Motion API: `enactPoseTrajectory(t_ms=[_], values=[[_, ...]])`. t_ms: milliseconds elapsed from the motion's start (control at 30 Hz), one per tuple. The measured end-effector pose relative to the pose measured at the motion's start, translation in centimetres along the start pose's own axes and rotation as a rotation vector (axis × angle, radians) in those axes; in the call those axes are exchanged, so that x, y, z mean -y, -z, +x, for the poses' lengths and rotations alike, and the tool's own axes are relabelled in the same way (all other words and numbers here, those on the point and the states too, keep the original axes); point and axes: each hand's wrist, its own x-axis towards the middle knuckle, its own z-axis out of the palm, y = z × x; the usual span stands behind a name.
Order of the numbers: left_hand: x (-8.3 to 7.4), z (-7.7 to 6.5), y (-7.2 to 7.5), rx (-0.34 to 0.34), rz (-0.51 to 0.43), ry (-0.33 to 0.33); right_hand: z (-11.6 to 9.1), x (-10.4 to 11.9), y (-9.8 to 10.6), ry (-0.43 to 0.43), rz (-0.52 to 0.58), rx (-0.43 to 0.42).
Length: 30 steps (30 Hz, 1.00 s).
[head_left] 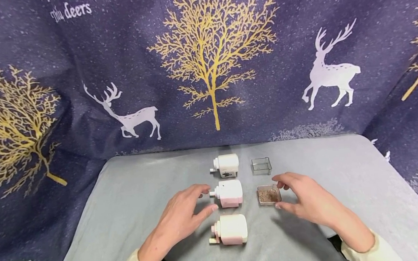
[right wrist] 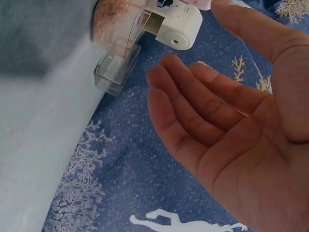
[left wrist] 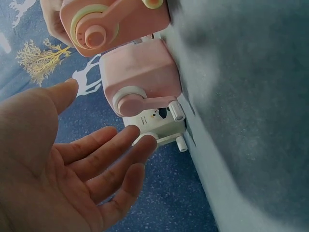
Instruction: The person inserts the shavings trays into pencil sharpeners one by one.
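The clear tray point(head_left: 260, 203) of brown shavings point(head_left: 268, 195) sits on the grey cloth point(head_left: 154, 183), to the right of the middle pink-and-white sharpener point(head_left: 231, 193). My right hand point(head_left: 308, 200) is beside the tray, fingers loosely bent, thumb apart, gripping nothing; I cannot tell whether it touches. My left hand point(head_left: 182, 215), thumb and fingers spread, is near that sharpener's crank point(head_left: 212, 193). Behind is a white sharpener point(head_left: 229, 163), with a second clear tray point(head_left: 261, 167) to its right; nearer me, another sharpener point(head_left: 234, 228).

A curtained-off tabletop set-up, whether home or studio cannot be told: a navy fabric backdrop point(head_left: 123, 43) with printed white deer point(head_left: 332, 77) and golden trees point(head_left: 211, 77) hangs behind and beside a grey cloth-covered table point(head_left: 143, 179)
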Motion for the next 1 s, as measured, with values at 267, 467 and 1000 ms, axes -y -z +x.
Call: enactPoseTrajectory(t_ms=[267,467,1000], values=[[-0.1,0.8,-0.2,0.028,-0.003,0.001,-0.2,-0.6,-0.1,-0.046,-0.019,0.023],[-0.1,1.7,-0.6,0.066,-0.028,-0.026,-0.2,-1.2,-0.4,-0.048,-0.031,0.034],[0.3,2.9,-2.1,0.129,-0.038,-0.021,0.1,-2.2,-1.9,-0.017,-0.015,0.078]])
